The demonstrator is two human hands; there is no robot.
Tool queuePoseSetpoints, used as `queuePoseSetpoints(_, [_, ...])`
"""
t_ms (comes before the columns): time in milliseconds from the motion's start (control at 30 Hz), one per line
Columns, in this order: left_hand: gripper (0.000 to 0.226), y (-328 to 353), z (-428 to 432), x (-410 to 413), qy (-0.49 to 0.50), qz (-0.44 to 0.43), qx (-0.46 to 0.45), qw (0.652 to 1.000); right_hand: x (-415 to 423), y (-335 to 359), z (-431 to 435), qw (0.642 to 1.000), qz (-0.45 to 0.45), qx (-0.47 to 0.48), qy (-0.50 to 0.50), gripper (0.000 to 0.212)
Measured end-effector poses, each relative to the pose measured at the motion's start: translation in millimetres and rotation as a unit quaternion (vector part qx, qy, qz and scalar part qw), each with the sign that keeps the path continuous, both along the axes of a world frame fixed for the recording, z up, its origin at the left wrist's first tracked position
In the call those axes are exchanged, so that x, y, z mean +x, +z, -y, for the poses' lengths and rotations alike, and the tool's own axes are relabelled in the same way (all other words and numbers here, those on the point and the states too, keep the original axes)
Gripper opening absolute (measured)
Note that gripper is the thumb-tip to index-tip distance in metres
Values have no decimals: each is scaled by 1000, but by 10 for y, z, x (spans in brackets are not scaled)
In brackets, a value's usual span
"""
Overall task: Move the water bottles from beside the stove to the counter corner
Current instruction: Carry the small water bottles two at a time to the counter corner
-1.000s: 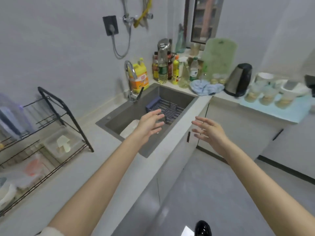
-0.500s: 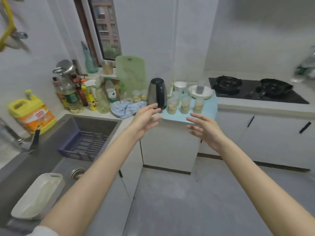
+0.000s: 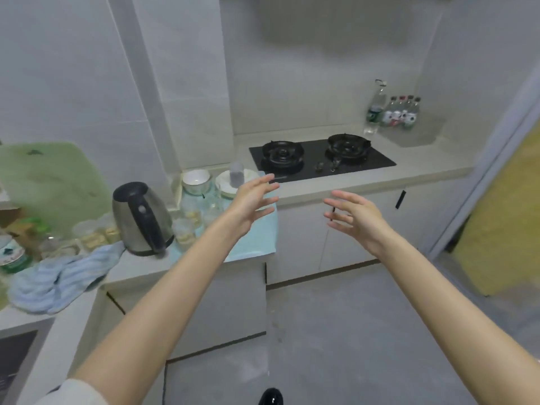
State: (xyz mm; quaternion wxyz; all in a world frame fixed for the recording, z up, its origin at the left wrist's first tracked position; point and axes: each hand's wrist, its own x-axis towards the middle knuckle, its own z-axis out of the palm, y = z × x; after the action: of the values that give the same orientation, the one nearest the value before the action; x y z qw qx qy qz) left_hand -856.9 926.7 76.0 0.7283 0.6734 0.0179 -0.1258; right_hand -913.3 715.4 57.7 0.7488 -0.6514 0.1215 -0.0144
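Several small water bottles (image 3: 401,114) with red caps and white labels stand in a row against the wall at the far right of the counter, right of the black two-burner stove (image 3: 321,157). A taller clear bottle with a green label (image 3: 374,108) stands at their left. My left hand (image 3: 254,197) and my right hand (image 3: 355,213) are both held out in the air in front of the counter, fingers spread and holding nothing, well short of the bottles.
On the left counter sit a steel kettle (image 3: 141,217), glasses on a light blue mat (image 3: 257,238), bowls (image 3: 195,179), a blue cloth (image 3: 61,276) and a green cutting board (image 3: 49,176). White cabinets run below. A yellow door (image 3: 502,211) is at right.
The view has swung right from the sink past the kettle to the stove, bringing the water bottles into sight. Both hands stay raised and empty in front of me.
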Motion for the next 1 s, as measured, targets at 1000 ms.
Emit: queuePoseSetpoints(1000, [35, -36, 4648, 4146, -203, -20, -37, 978, 3326, 21, 4281, 979, -11, -22, -202, 31])
